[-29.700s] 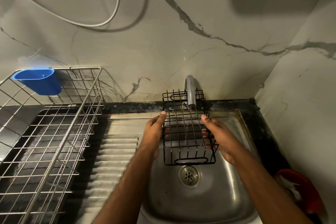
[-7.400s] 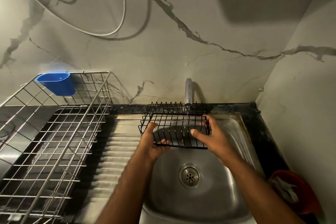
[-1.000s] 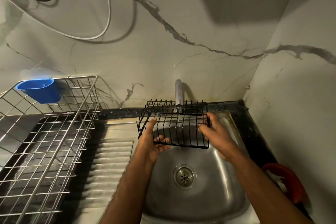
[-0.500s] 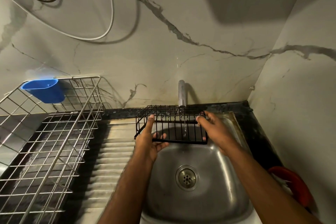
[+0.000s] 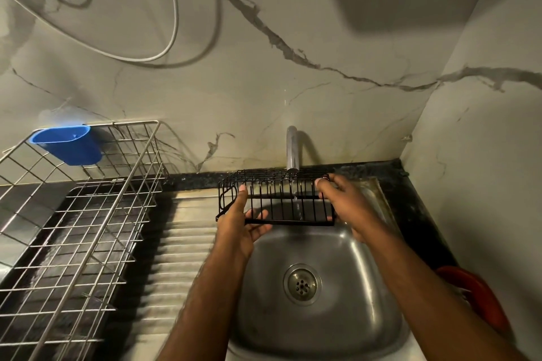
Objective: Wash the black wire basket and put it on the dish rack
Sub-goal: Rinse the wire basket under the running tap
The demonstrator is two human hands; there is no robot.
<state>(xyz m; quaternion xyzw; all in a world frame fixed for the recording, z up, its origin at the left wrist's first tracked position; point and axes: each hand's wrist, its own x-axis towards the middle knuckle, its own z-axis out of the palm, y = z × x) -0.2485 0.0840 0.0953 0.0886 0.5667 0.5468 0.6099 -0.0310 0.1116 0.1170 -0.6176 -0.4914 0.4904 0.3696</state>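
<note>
Black wire basket [image 5: 277,198], held in the air over the steel sink [image 5: 346,255], directly below the spout of the tap [image 5: 291,148]; a thin stream of water falls through its wires. Left hand [image 5: 239,227] grips the basket's left end, thumb up against the side wires and fingers curled under the lower edge. Right hand [image 5: 347,204] grips the right end, thumb over the top rim and fingers wrapped behind the end wires. Basket lies roughly level, its long axis running left to right, with the drain [image 5: 302,284] below and nearer the viewer. Ribbed draining board [image 5: 187,246] adjoins the sink on the left. Dish rack [image 5: 79,214], of bare metal wire, stands on the dark worktop [image 5: 422,214] further left, well apart from the basket; a blue plastic cup [image 5: 69,143] hangs on its far rim. White cable [image 5: 173,23] loops across the marbled wall. Red object [image 5: 481,299], partly hidden by the right forearm, lies at the right edge.
</note>
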